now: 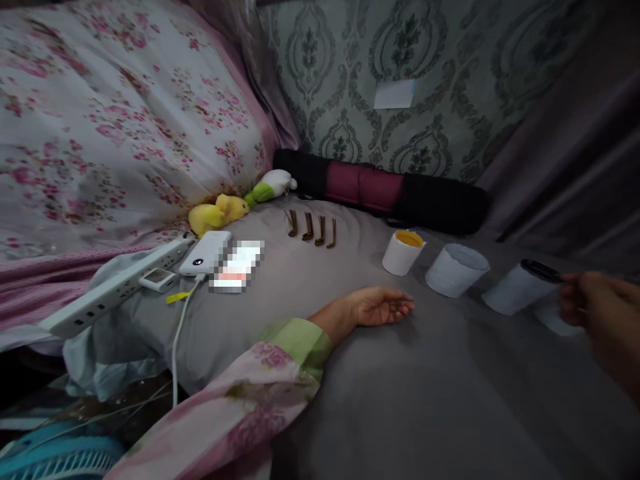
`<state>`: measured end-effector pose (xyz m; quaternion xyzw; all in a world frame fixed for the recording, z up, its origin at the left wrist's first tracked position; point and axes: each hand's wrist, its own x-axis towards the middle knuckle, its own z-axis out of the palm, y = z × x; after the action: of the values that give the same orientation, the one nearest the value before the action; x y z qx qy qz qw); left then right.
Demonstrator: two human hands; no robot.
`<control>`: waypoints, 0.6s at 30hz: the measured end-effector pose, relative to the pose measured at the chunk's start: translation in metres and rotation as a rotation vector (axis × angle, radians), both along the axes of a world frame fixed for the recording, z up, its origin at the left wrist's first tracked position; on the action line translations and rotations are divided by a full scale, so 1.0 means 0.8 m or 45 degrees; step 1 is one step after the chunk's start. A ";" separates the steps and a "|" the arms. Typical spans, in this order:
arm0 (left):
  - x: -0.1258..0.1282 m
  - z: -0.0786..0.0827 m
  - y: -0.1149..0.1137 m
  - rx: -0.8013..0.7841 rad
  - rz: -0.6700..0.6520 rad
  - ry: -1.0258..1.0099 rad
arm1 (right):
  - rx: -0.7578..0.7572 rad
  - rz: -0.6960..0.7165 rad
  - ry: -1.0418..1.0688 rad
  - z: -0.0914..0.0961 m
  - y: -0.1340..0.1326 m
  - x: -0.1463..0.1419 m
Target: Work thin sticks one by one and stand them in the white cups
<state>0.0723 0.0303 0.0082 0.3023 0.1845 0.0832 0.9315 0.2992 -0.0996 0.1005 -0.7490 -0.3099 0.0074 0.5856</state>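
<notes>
My left hand (383,307) lies on the grey sheet with its palm turned partly up, fingers loosely stretched and nothing in them. At the right edge my right hand (595,307) is blurred, its fingers pinched together beside the black rim of a tilted white cylinder (510,293). What they hold, if anything, I cannot make out. A white cylinder (555,317) behind that hand is partly hidden. Further left stand an open white paper cylinder (454,277) and a white cylinder with an orange inside (400,257). Several bunches of thin brown bent pieces (307,228) lie in a row beyond my left hand.
A white power strip (120,287), a white power bank (206,253) with a cable and a blurred-out phone (237,267) lie to the left. Plush toys (220,212) and a black and maroon roll (380,190) line the back. A blue fan (60,453) stands lower left.
</notes>
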 end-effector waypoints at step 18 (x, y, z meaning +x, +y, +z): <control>-0.001 0.000 0.001 -0.032 -0.006 -0.026 | -0.155 0.560 0.606 -0.100 0.065 -0.126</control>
<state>0.0718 0.0308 0.0081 0.2903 0.1751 0.0818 0.9372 0.1984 -0.0479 0.0207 -0.6751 -0.3175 0.3271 0.5801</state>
